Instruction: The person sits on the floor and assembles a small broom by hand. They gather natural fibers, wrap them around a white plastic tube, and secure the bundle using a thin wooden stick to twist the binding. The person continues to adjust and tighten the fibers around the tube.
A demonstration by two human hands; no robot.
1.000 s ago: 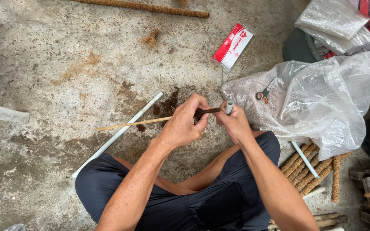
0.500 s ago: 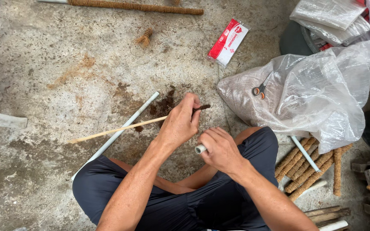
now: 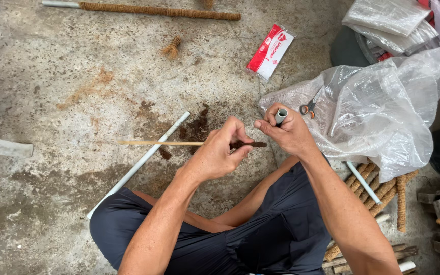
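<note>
My left hand point(image 3: 219, 150) pinches a thin wooden stick point(image 3: 159, 143) that points left over the concrete floor; its right end is dark with brown fibre point(image 3: 250, 145). My right hand point(image 3: 287, 131) is raised just right of the stick's tip and grips a short white tube point(image 3: 280, 116), open end up. The two hands are close together above my crossed legs in dark shorts.
A long white pipe point(image 3: 143, 160) lies diagonally on the floor under the stick. A red-and-white packet point(image 3: 270, 52) lies further away. A clear plastic sheet point(image 3: 378, 109) with small scissors point(image 3: 309, 107) is at right; fibre-wrapped rods point(image 3: 383, 191) lie beside my knee, another point(image 3: 159, 10) along the top.
My right hand dropped toward my lap with the white tube, then rose back up next to the stick's dark tip. The stick has levelled out in my left hand.
</note>
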